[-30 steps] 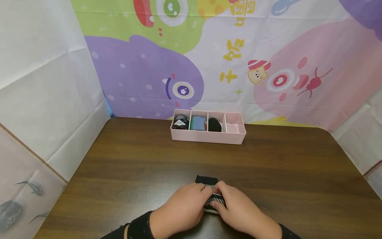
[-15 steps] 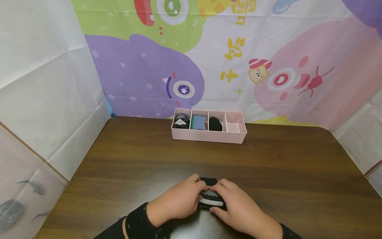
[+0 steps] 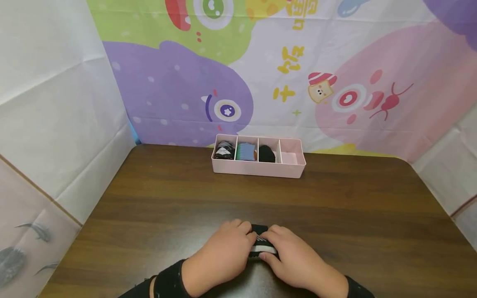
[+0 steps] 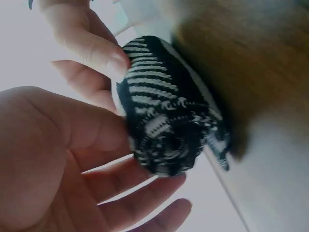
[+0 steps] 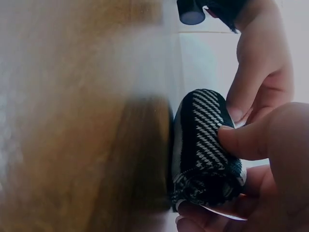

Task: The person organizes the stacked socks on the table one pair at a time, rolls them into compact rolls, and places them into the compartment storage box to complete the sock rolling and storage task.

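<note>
A black sock with white stripes (image 3: pixel 263 249) is rolled into a short cylinder on the table near its front edge. My left hand (image 3: pixel 222 254) grips one end of the roll, and my right hand (image 3: pixel 296 258) holds the other end between thumb and fingers. In the left wrist view the coiled end of the sock (image 4: pixel 154 92) shows beside the left thumb. From the right wrist, the right thumb presses on the striped face of the sock (image 5: pixel 207 130). In the head view, the hands cover both ends of the roll.
A pink box (image 3: pixel 257 169) with four compartments stands at the table's back edge. From the left, it holds an argyle sock (image 3: pixel 225 150), a blue sock (image 3: pixel 246 152) and a black sock (image 3: pixel 266 154); the rightmost compartment shows its bare floor. A cartoon-print cloth (image 3: pixel 179 91) hangs behind.
The sock has gone from a longer, flatter strip to a shorter, tighter roll. My hands have shifted on it, with the left hand's fingers now farther over its end.
</note>
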The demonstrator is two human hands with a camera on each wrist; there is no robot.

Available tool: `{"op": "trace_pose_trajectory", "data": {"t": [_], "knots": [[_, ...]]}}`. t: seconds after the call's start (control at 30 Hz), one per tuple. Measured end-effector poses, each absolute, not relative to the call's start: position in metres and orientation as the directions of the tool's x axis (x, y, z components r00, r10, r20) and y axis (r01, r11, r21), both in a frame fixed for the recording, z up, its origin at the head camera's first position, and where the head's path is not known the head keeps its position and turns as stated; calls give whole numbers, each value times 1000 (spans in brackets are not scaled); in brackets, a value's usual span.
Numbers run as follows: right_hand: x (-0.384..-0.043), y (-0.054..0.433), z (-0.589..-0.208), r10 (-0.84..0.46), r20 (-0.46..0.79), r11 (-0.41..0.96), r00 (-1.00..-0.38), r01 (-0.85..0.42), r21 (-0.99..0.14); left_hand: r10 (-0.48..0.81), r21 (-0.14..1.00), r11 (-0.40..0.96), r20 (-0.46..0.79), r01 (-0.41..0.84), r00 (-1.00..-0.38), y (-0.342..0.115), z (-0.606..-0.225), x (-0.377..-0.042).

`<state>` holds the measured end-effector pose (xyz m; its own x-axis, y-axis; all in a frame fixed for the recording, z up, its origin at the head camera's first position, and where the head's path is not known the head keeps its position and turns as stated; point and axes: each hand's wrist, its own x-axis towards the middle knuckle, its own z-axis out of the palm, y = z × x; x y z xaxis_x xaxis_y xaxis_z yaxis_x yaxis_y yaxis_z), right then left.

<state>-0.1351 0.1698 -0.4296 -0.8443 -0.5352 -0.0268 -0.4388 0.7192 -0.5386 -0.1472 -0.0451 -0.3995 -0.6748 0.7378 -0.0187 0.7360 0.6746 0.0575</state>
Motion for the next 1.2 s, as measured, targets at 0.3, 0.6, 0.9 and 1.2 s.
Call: {"op": "trace_pose_trajectory", "data": {"t": [0.3,0.6,0.9,1.2], "knots": [[-139,168,-427,-501,-49,706,-864,-375,-601,733,150,673,-4,724,-680,-46,-400,-149],[-143,167,-430,-467,-25,718,-884,-363,-594,709,192,697,-36,691,-704,-46,-399,-153],[-144,163,-436,-443,-38,736,-896,-339,-586,657,329,728,-83,602,-749,-44,-408,-154],[-156,161,-439,-405,-42,724,-914,-292,-625,650,332,727,-52,601,-758,-47,-413,-165]]}}
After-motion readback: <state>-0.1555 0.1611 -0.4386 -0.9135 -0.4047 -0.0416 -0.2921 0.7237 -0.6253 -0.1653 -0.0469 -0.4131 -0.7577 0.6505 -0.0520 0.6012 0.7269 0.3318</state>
